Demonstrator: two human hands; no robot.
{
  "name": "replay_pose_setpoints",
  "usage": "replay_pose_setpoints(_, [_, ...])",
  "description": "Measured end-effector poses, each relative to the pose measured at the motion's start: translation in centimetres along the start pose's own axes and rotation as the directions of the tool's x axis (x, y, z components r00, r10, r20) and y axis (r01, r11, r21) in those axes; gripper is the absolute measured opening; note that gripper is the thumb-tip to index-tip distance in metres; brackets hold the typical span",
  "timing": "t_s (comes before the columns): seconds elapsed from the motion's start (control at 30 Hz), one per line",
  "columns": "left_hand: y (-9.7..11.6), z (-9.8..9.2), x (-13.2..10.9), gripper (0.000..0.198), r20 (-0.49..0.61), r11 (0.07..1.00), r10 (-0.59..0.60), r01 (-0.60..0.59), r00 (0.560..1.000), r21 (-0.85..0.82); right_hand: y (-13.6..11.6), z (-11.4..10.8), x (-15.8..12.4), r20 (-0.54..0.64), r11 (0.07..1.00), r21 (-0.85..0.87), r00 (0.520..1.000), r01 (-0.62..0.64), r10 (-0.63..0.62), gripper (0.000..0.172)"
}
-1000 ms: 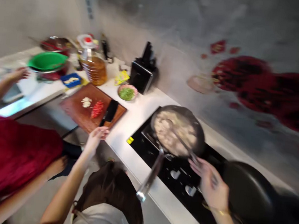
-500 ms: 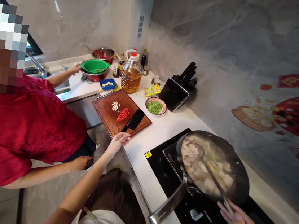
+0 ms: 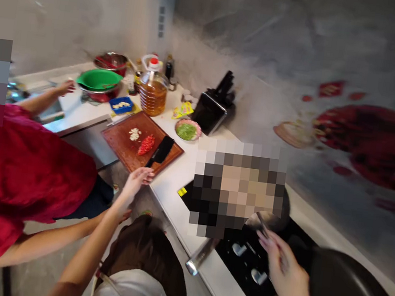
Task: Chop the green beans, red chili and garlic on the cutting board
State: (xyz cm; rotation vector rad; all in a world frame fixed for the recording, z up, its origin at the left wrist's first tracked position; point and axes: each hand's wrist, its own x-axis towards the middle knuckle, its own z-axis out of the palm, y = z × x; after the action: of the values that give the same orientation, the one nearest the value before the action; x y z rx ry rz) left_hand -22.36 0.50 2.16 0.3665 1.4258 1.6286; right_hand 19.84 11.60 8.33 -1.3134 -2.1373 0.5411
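Observation:
My right hand [image 3: 286,264] is closed around the handle of a metal ladle [image 3: 262,227], over the hob's right part. The ladle reaches into a dark wok [image 3: 285,209], largely hidden by pixelation; its metal handle [image 3: 202,256] juts toward me. My left hand [image 3: 137,181] hovers at the near corner of the wooden cutting board [image 3: 123,134], beside the cleaver's handle. Its fingers are loosely bent and apart, and I see nothing in them. On the board lie a black cleaver [image 3: 163,151], chopped red pepper [image 3: 146,145] and white chopped pieces [image 3: 135,134].
At left a person in a red shirt [image 3: 47,168] reaches toward a green basin [image 3: 99,80]. Behind the board stand an oil jug [image 3: 152,94] and a blue box [image 3: 121,105]. A knife block [image 3: 211,111] and a plate of chopped greens [image 3: 187,130] stand nearby. A dark lid-like shape [image 3: 352,292] is at right.
The view has swung right, so everything sits further left. My right hand still grips the ladle, and my left hand stays beside the board's corner. The wok is now mostly pixelated.

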Motion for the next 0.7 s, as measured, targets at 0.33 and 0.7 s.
replay_pose_setpoints(0.33, [-2.9,-0.9,0.1,0.047,0.003,0.989,-0.069,0.068,0.998,0.127,-0.2,-0.4,-2.5,0.056,0.966,0.221,0.990,-0.137,0.128,0.035])
replay_pose_setpoints(0.7, [-2.0,-0.4,1.0,0.053,0.011,0.985,-0.057,0.054,0.998,0.167,-1.4,-1.5,-1.1,-0.008,0.738,0.569,0.896,-0.362,0.445,0.042])
